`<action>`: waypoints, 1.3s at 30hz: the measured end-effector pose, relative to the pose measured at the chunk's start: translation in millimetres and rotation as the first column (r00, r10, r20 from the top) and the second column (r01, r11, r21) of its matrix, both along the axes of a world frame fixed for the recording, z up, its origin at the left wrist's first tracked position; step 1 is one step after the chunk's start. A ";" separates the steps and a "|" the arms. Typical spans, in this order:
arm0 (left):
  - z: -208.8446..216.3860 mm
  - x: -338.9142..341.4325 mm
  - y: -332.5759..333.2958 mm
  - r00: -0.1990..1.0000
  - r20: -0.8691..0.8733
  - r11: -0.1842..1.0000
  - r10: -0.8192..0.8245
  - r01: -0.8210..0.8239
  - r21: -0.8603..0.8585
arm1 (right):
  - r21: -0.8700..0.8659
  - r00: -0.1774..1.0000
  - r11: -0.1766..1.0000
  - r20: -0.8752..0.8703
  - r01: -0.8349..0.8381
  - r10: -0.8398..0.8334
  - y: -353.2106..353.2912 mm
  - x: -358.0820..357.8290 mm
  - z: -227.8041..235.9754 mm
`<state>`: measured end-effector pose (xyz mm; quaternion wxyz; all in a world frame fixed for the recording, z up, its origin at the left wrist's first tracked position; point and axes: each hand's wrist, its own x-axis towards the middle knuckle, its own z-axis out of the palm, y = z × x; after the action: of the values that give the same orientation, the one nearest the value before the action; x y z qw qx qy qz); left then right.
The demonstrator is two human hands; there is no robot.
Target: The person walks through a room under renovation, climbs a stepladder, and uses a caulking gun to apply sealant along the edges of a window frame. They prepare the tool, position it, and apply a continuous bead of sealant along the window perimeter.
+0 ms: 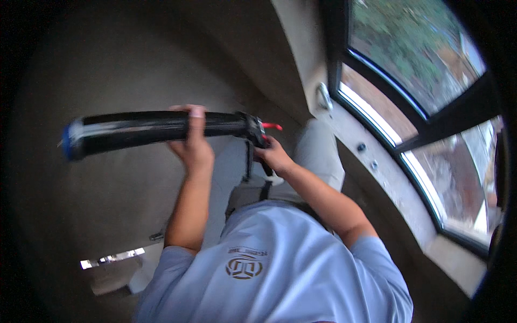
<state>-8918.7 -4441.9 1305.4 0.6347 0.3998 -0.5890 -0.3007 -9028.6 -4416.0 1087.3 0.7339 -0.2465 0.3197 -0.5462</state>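
Note:
A black caulking gun (156,125) with a long tube-shaped barrel lies across the view in front of my body, tilted slightly. Its blue end cap (68,142) points to the left. At its right end are the dark handle part and a small red piece (273,126). My left hand (195,142) is wrapped round the middle of the barrel, fingers over the top. Around the handle end, my right hand (276,156) is closed; its fingertips are partly hidden behind the gun. Motion blurs some of the detail.
To the right runs a pale window sill (393,188) below a dark-framed window (431,121). Two small dark blue pieces (361,146) and a pale rounded object (324,97) sit on the sill. A bright strip (113,257) lies at the lower left, over a grey floor (70,210).

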 end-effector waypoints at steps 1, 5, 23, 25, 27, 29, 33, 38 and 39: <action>-1.7 4.1 0.2 0.999 0.005 0.999 0.054 -0.054 0.006 | -0.063 0.979 0.997 -0.200 0.034 -0.046 1.1 11.5 0.1; 15.5 2.6 8.7 0.984 0.154 0.996 -0.092 0.091 0.017 | 0.160 0.905 0.987 -0.424 0.027 0.044 26.7 29.9 5.8; 80.3 -51.7 3.2 0.932 0.359 0.862 -0.040 0.214 -0.460 | 0.092 0.738 0.957 -0.618 -0.274 0.271 31.8 -10.2 -13.6; 80.5 -56.8 4.3 0.939 0.340 0.894 -0.056 0.199 -0.401 | 0.104 0.749 0.955 -0.599 -0.278 0.283 33.6 -14.6 -13.2; 79.7 -57.3 4.0 0.939 0.336 0.892 -0.075 0.213 -0.398 | 0.090 0.767 0.962 -0.586 -0.257 0.260 34.6 -16.4 -13.8; 74.4 -50.1 0.3 0.931 0.355 0.892 -0.086 0.231 -0.389 | 0.067 0.781 0.975 -0.588 -0.213 0.211 32.4 -16.3 -15.8; 34.9 -5.3 -16.5 0.925 0.281 0.904 -0.254 0.331 -0.271 | 0.077 0.751 0.965 -0.614 -0.250 0.243 23.1 -12.7 -14.9; -90.5 74.9 -28.0 0.836 0.490 0.955 -0.246 0.296 -0.027 | 0.056 0.788 0.940 -0.529 -0.337 0.314 16.6 -14.7 14.8; -121.0 83.4 -22.2 0.832 0.494 0.963 -0.254 0.263 0.053 | 0.016 0.776 0.938 -0.558 -0.346 0.296 16.7 -17.1 23.6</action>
<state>-8835.3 -4464.1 1184.4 0.4190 0.3751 -0.7830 -0.2659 -9045.7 -4399.3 1111.0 0.6811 -0.4760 0.4466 -0.3317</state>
